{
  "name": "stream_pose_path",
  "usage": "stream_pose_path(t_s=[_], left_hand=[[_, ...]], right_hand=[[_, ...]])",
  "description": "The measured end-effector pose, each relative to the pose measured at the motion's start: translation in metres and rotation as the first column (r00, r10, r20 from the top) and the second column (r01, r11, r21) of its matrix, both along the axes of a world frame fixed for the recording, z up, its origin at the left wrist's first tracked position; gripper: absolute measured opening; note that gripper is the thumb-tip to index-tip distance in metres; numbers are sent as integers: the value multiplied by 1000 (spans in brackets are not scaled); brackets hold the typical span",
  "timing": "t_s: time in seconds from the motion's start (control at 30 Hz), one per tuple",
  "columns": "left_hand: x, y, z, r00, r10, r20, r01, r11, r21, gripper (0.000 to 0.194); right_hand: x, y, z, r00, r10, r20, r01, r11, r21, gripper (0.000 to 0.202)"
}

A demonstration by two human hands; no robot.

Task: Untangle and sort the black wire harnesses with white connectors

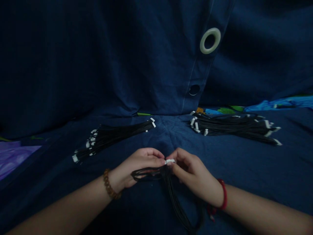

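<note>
My left hand (144, 163) and my right hand (190, 169) meet at the centre, their fingertips pinching a small white connector (169, 161). From it a bundle of black cables (174, 195) hangs down toward the bottom edge, and a loop of the same cables lies across my left palm. Beyond my left hand rests a pile of black cables with white ends (114, 132). Another such pile (232, 125) lies beyond my right hand.
Dark blue cloth (244, 166) covers the surface, and a dark blue curtain (146, 58) with a pale ring (210, 40) hangs behind. Purple fabric (17, 156) shows at the far left, bright blue fabric (281, 102) at the right.
</note>
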State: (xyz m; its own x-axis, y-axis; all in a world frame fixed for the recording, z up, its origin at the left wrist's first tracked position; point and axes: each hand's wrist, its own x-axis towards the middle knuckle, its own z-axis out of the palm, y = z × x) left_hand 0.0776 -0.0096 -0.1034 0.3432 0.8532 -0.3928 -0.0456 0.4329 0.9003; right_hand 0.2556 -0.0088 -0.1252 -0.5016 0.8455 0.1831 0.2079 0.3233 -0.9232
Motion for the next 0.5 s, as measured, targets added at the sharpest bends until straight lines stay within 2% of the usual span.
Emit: stream_pose_path(t_s=[0.2,0.33,0.5], left_hand=[[4,-1,0,997,4,-75,-2,1000,30,26],[5,-3,2,995,14,-95,-14,1000,4,27],[4,-4,4,997,3,-76,-3,1000,-6,27]], right_hand=[[2,2,0,1000,29,1,-29,1000,2,11],[2,1,1,997,78,-17,-78,996,-31,11],[2,0,2,993,112,-28,-114,990,-88,21]])
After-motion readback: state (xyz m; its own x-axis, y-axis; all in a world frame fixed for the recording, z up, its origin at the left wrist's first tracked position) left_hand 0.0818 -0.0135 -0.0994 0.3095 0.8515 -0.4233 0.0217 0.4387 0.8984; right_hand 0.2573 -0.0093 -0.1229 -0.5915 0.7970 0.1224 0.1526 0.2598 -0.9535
